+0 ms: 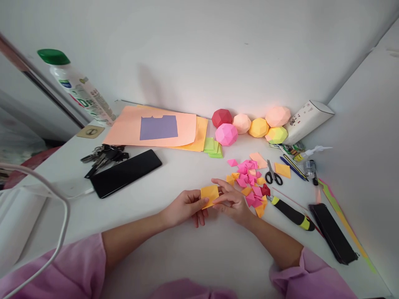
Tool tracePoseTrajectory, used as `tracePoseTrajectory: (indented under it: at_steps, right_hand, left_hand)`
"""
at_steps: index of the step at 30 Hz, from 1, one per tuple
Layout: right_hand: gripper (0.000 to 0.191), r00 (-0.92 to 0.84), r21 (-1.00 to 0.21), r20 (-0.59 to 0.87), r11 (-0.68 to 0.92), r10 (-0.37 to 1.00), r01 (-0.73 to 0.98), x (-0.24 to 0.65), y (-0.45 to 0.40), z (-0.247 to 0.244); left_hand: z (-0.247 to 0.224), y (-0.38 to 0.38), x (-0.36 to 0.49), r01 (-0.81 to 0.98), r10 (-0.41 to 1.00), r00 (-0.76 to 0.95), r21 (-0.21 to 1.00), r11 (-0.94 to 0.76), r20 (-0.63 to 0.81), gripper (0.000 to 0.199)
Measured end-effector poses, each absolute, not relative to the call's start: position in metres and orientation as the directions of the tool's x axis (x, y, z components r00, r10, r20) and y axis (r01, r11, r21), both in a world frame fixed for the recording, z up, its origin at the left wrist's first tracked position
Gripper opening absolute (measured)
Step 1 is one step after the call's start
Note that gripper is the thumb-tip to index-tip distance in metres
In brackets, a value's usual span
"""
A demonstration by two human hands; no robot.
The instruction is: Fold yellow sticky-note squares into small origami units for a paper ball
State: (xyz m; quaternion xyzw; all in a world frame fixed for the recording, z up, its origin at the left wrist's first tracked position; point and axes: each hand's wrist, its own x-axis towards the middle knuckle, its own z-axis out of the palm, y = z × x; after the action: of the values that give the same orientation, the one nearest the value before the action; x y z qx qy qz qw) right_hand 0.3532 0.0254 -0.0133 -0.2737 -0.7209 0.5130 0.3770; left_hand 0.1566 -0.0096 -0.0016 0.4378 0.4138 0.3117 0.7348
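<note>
White tabletop (149, 257) against a pale wall (187, 50). Near the middle, raised between two bare hands, one orange paper square (210, 192). Pinched at its left side by the left hand (187, 207), thumb on top, fingers loosely curled below. Touched along its right edge by the right hand (233, 203), half open with fingers bent; hard to tell whether gripping or merely steadying.

Six faceted balls (242, 123) by the wall: one red, one bright pink, two peach, one orange, one yellow-green. Several green squares (213, 146), too overlapped to count. Likewise past counting, a pile of folded paper pieces (249, 170), mostly pink, close beside the right hand and in the way of one pair of scissors (270, 169). Just right of those, one more orange square (282, 170).

Also around: one black-and-lime tool (293, 214), one black pouch (333, 233), one white box (307, 122). To the left, one dark phone (127, 172), one bunch of keys (109, 154), one green-capped bottle (82, 93), one purple piece (158, 128) on a peach sheet (121, 128). Looped across the left foreground, partly covering a sleeve (84, 265), one white cable (66, 207)
</note>
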Motion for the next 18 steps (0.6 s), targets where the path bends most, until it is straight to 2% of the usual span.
tracePoseTrajectory:
  at_steps: [6, 12, 18]
  right_hand:
    - [0.009, -0.573, -0.977, 0.171, 0.214, 0.801, 0.008, 0.3510, 0.0271, -0.0114]
    - [0.016, -0.528, -0.973, 0.081, 0.181, 0.845, 0.141, 0.3503, 0.0236, -0.0078]
    - [0.019, -0.520, -0.977, -0.034, 0.080, 0.854, 0.196, 0.3501, 0.0203, -0.0078]
  left_hand:
    - [-0.0006, -0.0091, 0.1574, -0.067, 0.835, 0.428, 0.909, 0.411, -0.346, 0.038]
    - [-0.0029, -0.0109, 0.1550, -0.271, 0.881, 0.416, 0.894, 0.357, -0.226, 0.042]
    - [-0.0065, -0.0113, 0.1589, -0.182, 0.875, 0.415, 0.920, 0.348, -0.249, 0.042]
